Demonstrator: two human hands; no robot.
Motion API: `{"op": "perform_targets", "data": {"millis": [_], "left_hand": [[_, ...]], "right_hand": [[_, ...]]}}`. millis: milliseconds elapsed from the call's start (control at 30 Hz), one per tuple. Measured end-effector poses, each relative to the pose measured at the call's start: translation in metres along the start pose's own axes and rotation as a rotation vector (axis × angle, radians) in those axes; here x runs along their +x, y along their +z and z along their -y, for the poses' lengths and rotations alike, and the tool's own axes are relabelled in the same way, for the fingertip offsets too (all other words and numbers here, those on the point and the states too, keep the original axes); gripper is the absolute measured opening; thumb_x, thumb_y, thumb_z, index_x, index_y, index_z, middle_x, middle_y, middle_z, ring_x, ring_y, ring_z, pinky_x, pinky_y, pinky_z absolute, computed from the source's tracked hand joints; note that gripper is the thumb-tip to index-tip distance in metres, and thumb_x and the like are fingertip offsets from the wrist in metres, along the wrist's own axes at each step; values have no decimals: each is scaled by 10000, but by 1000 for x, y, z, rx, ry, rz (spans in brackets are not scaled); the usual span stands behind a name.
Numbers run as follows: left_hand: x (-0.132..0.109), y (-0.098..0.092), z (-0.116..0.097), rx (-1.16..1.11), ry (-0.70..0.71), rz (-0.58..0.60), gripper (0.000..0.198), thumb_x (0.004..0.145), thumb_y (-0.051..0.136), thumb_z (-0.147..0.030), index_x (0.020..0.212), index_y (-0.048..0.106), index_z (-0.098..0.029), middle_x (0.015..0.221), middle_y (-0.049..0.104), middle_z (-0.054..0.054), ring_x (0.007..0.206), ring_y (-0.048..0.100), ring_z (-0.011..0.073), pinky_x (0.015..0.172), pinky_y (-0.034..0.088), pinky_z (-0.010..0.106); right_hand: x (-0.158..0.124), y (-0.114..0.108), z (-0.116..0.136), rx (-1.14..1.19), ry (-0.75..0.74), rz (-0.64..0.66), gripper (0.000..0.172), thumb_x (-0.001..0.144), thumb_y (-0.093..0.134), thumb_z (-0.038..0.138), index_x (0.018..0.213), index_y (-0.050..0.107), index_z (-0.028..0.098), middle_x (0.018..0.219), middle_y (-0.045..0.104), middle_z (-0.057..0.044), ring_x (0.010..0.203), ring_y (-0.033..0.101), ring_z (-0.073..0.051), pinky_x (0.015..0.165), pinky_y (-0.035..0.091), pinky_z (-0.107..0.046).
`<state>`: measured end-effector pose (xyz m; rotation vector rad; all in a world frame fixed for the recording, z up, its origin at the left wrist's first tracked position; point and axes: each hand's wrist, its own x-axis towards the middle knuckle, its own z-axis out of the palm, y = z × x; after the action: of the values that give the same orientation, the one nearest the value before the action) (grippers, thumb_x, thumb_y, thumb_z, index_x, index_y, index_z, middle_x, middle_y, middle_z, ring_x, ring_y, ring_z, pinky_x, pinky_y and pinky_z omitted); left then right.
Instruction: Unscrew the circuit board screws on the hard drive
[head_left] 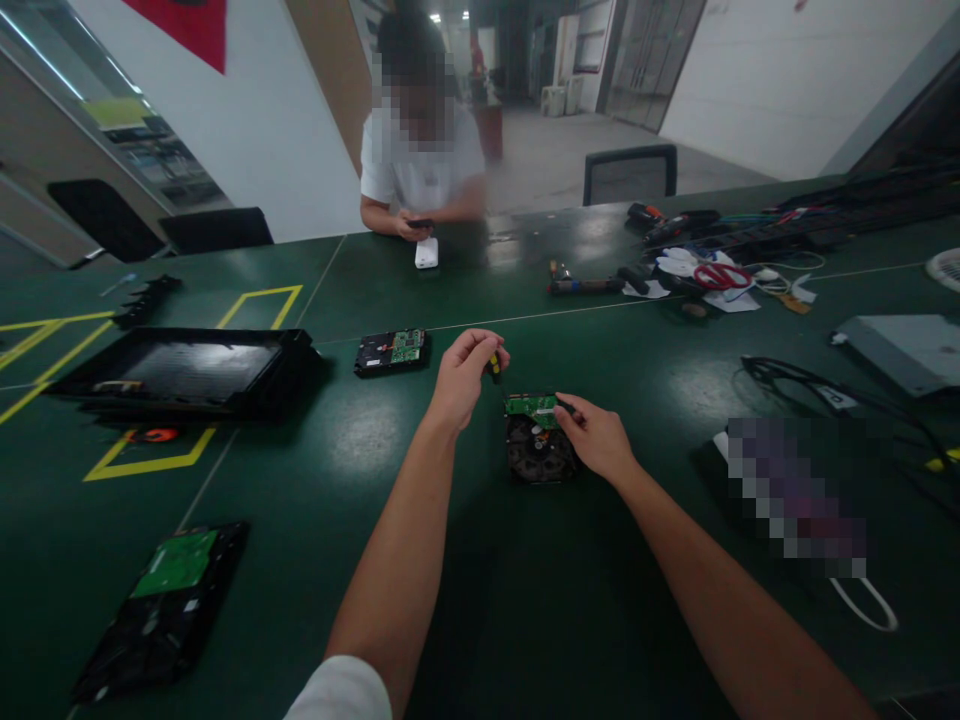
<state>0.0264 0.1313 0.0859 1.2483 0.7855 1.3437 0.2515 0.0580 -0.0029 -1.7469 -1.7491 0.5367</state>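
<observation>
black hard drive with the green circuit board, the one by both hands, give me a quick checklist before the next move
1. Black hard drive on the dark green table, green circuit board facing up: ok.
2. Left hand holding the small yellow-and-black tool, likely a screwdriver: ok.
3. Tool tip seated on the drive: cannot tell, too small.
4. Right hand at the drive's right edge: ok.
5. Right fingers gripping firmly: cannot tell.
</observation>
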Motion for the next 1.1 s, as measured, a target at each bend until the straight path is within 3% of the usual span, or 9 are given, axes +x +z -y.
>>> {"op": "perform_targets", "data": {"millis": [133,300,500,867,1100], "left_hand": [[-1,3,-1,-91,-83,-39,128,889,639,-330,900,592,-211,803,694,21,738,660,152,737,513,306],[-1,6,-1,-158,-83,-26,125,881,622,-325,860,570,-214,822,686,27,766,660,162,771,537,333],[2,1,3,54,22,-117,95,851,623,-255,780,667,-209,848,631,13,793,578,136,742,482,260],[0,7,-1,-204,-54,-12,125,879,538,-269,849,634,-194,779,588,22,729,594,140,756,519,310],[1,12,5,-128,-41,-47,187,885,553,-345,759,569,-207,804,555,16,721,557,128,674,489,263]], "right_hand": [[0,0,1,-1,-3,-8,469,988,503,542,1333,672,273,911,767,-29,716,679,-188,621,478,-309],[0,-1,2,1,0,0,476,986,504,544,1335,670,266,847,756,-16,700,677,-186,619,474,-308],[0,0,1,-7,4,-3,487,982,499,560,1330,674,267,820,739,-13,669,659,-183,603,466,-309],[0,0,1,-3,0,-3,492,981,494,566,1332,674,272,877,750,-27,716,674,-192,623,485,-309],[-1,-2,3,-3,8,0,487,982,494,560,1335,672,276,837,747,-22,682,666,-190,596,477,-310]]}}
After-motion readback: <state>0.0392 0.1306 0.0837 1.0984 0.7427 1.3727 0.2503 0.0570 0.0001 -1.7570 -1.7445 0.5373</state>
